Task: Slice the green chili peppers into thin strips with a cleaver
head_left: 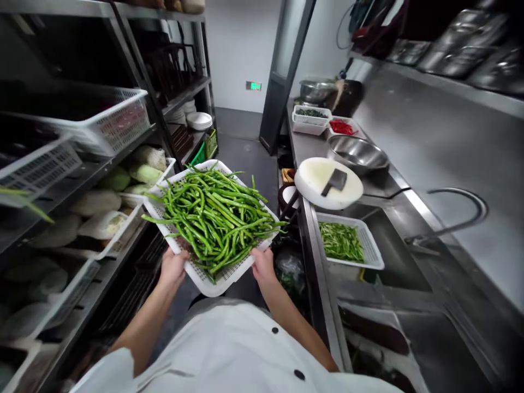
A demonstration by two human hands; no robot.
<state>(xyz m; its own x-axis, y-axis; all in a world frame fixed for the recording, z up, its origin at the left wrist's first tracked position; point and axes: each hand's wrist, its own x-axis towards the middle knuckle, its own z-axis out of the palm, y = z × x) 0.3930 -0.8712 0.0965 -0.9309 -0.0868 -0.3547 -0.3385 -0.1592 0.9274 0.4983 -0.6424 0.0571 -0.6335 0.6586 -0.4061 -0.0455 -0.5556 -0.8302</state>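
A white plastic basket [223, 285] heaped with long green beans [219, 213] is held out in front of my body, above the floor of the aisle. My left hand [175, 263] grips the basket's rim at its near left side, fingers wrapped round the edge. On the near right side, my right hand [262, 262] is closed on the same rim. The fingers of both hands are partly hidden under the basket. Some beans stick out past the rim on both sides.
Right, on the steel counter, stand a round chopping board [309, 177] with a cleaver [334, 182], a steel bowl [360, 153] and a tray of cut green vegetables [341, 243] by the sink [393, 256]. Left, shelves hold vegetable crates [118, 234]. A door [280, 76] stands ahead.
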